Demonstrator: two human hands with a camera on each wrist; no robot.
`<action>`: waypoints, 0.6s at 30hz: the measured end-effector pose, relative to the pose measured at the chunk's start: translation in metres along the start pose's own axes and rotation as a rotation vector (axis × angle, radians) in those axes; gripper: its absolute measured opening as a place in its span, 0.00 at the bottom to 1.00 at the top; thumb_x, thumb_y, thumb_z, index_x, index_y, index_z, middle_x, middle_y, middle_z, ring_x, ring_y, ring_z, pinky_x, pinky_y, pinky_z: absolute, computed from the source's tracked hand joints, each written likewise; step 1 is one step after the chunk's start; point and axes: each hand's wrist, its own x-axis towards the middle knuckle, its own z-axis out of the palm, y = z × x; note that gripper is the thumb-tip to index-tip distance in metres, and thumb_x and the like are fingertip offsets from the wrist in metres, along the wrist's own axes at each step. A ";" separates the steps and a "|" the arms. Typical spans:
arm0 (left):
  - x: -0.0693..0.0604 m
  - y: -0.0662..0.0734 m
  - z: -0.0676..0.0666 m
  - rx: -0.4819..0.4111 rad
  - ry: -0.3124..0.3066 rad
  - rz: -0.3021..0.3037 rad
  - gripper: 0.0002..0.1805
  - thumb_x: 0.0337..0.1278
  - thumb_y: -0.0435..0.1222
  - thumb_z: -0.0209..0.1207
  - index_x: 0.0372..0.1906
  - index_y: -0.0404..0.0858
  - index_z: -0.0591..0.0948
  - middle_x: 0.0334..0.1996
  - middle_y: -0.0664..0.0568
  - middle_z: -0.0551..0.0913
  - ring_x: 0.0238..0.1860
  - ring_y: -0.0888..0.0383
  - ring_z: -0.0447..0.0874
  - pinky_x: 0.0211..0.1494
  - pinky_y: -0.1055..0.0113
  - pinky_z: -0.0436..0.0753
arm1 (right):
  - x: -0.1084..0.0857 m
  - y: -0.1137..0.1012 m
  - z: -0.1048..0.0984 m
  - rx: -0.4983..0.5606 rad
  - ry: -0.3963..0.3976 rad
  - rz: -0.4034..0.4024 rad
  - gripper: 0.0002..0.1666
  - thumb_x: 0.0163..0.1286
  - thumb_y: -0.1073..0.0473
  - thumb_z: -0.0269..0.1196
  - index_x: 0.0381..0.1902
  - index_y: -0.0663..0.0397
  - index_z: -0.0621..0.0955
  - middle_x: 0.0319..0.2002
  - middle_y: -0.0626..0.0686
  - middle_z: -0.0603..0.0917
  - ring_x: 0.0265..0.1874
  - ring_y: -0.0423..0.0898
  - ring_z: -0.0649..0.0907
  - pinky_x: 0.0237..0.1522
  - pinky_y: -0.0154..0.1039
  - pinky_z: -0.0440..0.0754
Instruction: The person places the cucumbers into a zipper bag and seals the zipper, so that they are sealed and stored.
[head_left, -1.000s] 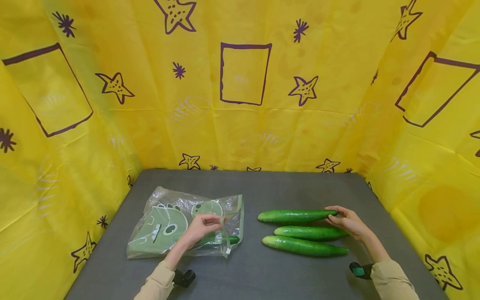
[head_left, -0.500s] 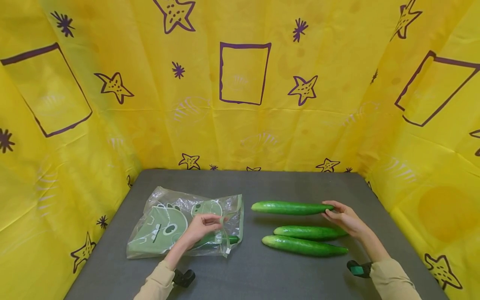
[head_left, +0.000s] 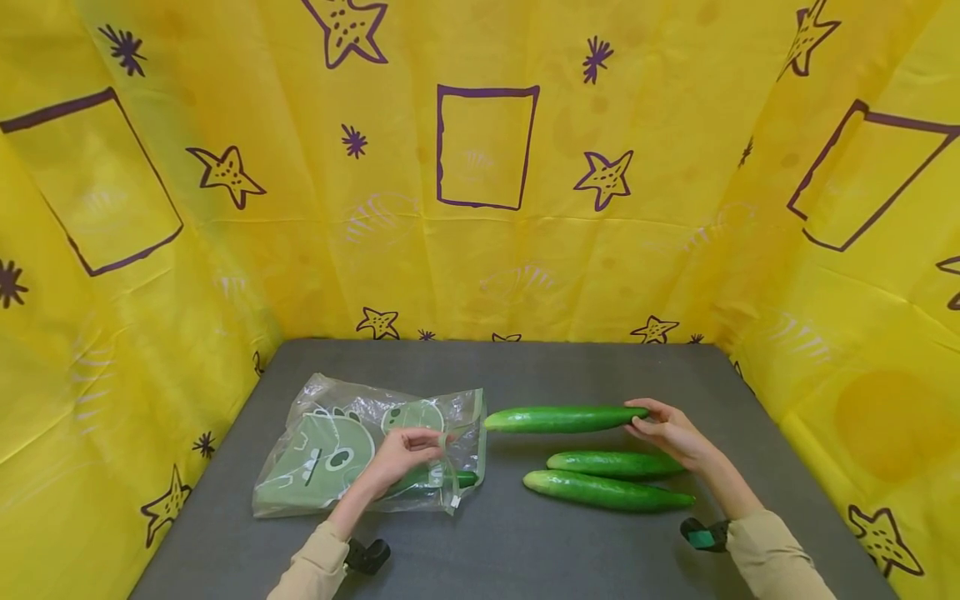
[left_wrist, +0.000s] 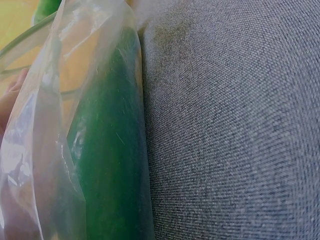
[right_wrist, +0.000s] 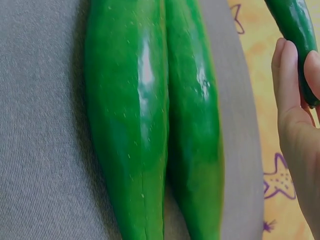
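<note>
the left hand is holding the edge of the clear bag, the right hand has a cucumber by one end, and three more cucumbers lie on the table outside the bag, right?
The count is off: two more cucumbers, not three, lie on the table outside the clear bag, as the head view shows. The rest of your statement is right.

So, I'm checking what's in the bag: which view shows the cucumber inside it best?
The left wrist view: there the bagged cucumber shows large and close through the clear bag. The head view shows mainly one end, the left hand partly covering the rest. The right wrist view doesn't show it.
</note>
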 end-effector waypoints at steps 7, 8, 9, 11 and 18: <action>0.000 0.000 0.000 0.006 0.003 0.003 0.20 0.56 0.31 0.63 0.50 0.22 0.78 0.48 0.29 0.81 0.40 0.70 0.85 0.43 0.75 0.82 | 0.007 0.003 0.011 -0.055 0.018 0.038 0.16 0.69 0.68 0.56 0.49 0.45 0.80 0.51 0.50 0.69 0.47 0.40 0.83 0.58 0.41 0.77; 0.000 0.000 0.000 0.005 0.004 0.001 0.20 0.55 0.31 0.63 0.50 0.22 0.78 0.48 0.30 0.81 0.40 0.70 0.85 0.43 0.75 0.82 | 0.008 0.003 0.012 -0.067 0.024 0.042 0.15 0.69 0.67 0.57 0.50 0.46 0.80 0.51 0.50 0.69 0.47 0.40 0.83 0.58 0.42 0.77; 0.000 0.000 0.000 0.004 0.005 -0.001 0.20 0.55 0.31 0.63 0.50 0.22 0.78 0.48 0.30 0.81 0.40 0.70 0.84 0.43 0.75 0.82 | 0.009 0.004 0.013 -0.085 0.022 0.043 0.15 0.69 0.66 0.57 0.51 0.47 0.79 0.52 0.50 0.68 0.47 0.40 0.83 0.58 0.43 0.76; 0.000 0.000 0.000 0.000 0.008 -0.005 0.20 0.55 0.32 0.63 0.50 0.22 0.78 0.48 0.31 0.82 0.40 0.70 0.84 0.44 0.75 0.82 | 0.011 0.004 0.016 -0.109 0.021 0.045 0.16 0.69 0.66 0.57 0.54 0.52 0.78 0.54 0.51 0.66 0.46 0.40 0.83 0.58 0.44 0.76; 0.000 0.000 0.000 -0.017 0.005 -0.005 0.20 0.55 0.31 0.63 0.50 0.21 0.77 0.48 0.28 0.80 0.40 0.71 0.84 0.45 0.75 0.82 | 0.015 0.008 0.026 -0.167 0.008 0.057 0.18 0.68 0.63 0.59 0.56 0.56 0.76 0.56 0.51 0.66 0.46 0.41 0.83 0.58 0.47 0.75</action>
